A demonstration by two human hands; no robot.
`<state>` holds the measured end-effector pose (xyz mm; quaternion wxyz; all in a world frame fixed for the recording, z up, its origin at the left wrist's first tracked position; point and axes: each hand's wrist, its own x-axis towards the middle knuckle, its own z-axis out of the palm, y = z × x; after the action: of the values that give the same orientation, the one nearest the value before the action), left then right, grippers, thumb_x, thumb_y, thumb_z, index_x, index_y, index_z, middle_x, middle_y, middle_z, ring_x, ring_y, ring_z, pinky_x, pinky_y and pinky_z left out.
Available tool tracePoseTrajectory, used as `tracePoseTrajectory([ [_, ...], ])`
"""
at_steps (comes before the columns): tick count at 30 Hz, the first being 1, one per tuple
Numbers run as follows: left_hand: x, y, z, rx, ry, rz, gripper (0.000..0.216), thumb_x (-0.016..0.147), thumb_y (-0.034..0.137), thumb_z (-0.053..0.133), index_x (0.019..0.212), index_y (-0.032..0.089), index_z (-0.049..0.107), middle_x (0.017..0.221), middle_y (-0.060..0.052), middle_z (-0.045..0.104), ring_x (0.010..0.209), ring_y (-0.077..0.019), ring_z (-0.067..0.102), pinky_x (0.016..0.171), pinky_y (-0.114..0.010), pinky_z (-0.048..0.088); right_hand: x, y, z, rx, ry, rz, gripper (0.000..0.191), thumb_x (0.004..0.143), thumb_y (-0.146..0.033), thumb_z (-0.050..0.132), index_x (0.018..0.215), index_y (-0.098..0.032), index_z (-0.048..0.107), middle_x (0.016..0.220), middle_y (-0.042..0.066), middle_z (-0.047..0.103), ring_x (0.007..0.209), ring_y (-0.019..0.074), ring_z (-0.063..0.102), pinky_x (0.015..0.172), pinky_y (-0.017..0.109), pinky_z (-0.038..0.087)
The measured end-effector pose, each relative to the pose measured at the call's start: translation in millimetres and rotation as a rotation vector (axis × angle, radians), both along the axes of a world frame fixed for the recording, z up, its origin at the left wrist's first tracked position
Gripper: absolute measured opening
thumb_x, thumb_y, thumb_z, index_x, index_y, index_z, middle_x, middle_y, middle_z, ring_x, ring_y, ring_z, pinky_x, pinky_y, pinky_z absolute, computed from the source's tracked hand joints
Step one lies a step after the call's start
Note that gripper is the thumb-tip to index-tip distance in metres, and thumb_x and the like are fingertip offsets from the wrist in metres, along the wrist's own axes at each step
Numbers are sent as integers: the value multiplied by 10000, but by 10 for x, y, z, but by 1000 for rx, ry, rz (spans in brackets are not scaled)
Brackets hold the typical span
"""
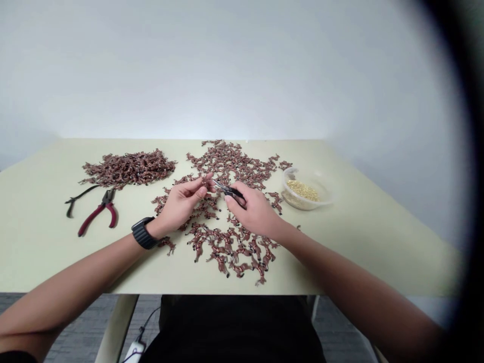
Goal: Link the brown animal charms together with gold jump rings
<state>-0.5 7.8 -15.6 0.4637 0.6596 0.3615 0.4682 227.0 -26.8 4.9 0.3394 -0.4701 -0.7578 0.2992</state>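
My left hand (186,199) pinches a small brown reindeer-shaped figure (206,182) between thumb and fingers, mostly covered by the fingertips. In my right hand (249,207) is a pair of black-handled pliers (231,191), its metal jaws pointing left and reaching the held figure. Whether a ring or other small part sits in the jaws is too small to tell. Under and around both hands, many brown reindeer figures (223,248) lie spread across the pale yellow table (340,252).
A dense pile of brown figures (128,169) stands at the back left. Red-handled pliers (99,212) and a black strap-like item (81,198) lie before it. To the right, a clear plastic bowl (321,200) holds small gold pieces (302,190). A wall (189,70) rises behind the table.
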Motion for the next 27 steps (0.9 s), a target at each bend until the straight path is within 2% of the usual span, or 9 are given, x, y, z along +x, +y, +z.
tracePoseTrajectory([
  [3, 11, -16, 5, -148, -107, -99, 319, 901, 438, 713, 1108, 209, 793, 1229, -96, 722, 1060, -247, 685, 961, -394, 534, 15, 20, -16, 161, -107, -5, 235, 980, -428, 514, 1047, -208, 569, 775, -1, 571, 649, 149, 483, 607, 295, 323],
  [9, 32, -60, 31, -264, -185, -202, 310, 922, 392, 696, 1168, 217, 767, 1236, -88, 708, 919, -178, 668, 887, -331, 535, 24, 28, -28, 190, -112, 78, 299, 986, -422, 502, 1180, -208, 579, 997, 51, 640, 752, 169, 528, 655, 296, 346],
  [14, 38, -80, 75, -260, -202, -231, 202, 926, 371, 697, 1002, 214, 799, 1317, -71, 673, 817, -130, 667, 817, -296, 550, 31, 28, -20, 174, -101, 87, 326, 999, -459, 479, 1174, -205, 584, 915, 32, 622, 689, 152, 496, 614, 288, 319],
  [17, 48, -99, 83, -223, -157, -221, 253, 939, 395, 677, 1085, 222, 790, 1384, -92, 645, 916, -181, 707, 836, -324, 574, 13, 16, -18, 159, -87, 71, 295, 996, -461, 486, 1095, -202, 588, 824, 10, 584, 664, 145, 476, 604, 287, 309],
  [19, 54, -109, 64, -136, -91, -172, 302, 941, 404, 671, 1146, 208, 778, 1378, -118, 654, 1065, -254, 704, 895, -376, 585, -17, -8, -20, 85, -39, 71, 271, 1001, -465, 482, 1023, -210, 570, 760, -8, 545, 640, 139, 461, 586, 283, 302],
  [21, 46, -105, 30, 20, -8, -74, 318, 943, 378, 673, 1192, 202, 763, 1367, -123, 662, 1210, -299, 656, 996, -436, 564, -49, -38, -16, -56, 58, 89, 283, 1009, -485, 465, 945, -218, 535, 726, -20, 503, 612, 128, 436, 557, 271, 296],
  [24, -24, -46, 2, 399, 153, 81, 328, 953, 273, 658, 1273, 248, 724, 1388, -75, 649, 1275, -278, 629, 1098, -475, 518, -69, -71, 16, -421, 271, 178, 350, 1010, -548, 433, 899, -224, 504, 700, -39, 402, 547, 102, 316, 487, 240, 240],
  [27, -141, 49, 48, 839, 366, 90, 481, 966, 124, 578, 1404, 318, 618, 1397, -14, 643, 1313, -230, 603, 1156, -472, 476, -45, -69, 74, -819, 486, 309, 402, 988, -604, 437, 905, -217, 505, 697, -59, 276, 539, 96, 142, 438, 227, 123],
])
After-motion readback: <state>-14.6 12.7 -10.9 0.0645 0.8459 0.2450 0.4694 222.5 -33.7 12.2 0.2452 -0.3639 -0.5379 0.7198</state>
